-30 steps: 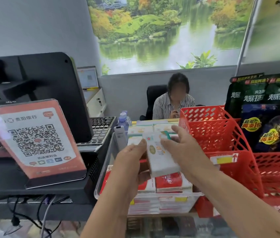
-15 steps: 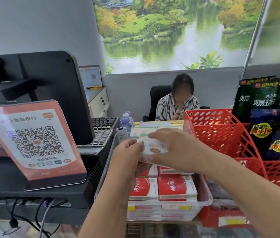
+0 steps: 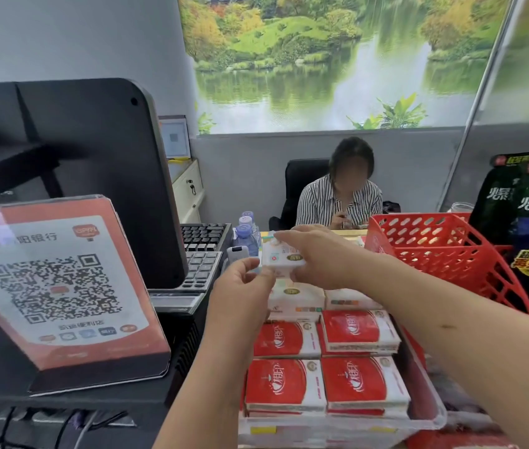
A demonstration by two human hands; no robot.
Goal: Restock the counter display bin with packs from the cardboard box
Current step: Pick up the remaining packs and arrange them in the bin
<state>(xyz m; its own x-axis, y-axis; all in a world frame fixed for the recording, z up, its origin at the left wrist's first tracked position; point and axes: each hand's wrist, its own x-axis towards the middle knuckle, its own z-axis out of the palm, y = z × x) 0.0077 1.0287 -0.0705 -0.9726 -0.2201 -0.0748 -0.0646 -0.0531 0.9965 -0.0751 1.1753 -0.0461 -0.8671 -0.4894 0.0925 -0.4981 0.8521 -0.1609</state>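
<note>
A clear plastic display bin on the counter holds rows of red-and-white packs at the front and white packs behind them. My right hand reaches over the far end of the bin and grips a small white pack from above. My left hand is at the pack's near left corner, thumb and fingers touching its lower edge. The pack hangs just above the white packs in the far row. No cardboard box is in view.
A QR-code sign stands left on a black till unit, with a monitor and keyboard behind. Water bottles stand beyond the bin. A red basket and dark snack bags are right. A person sits behind the counter.
Both hands carried the white pack away from me, from over the middle of the bin to its far end, and turned it flatter. The camera moved closer, showing more front packs.
</note>
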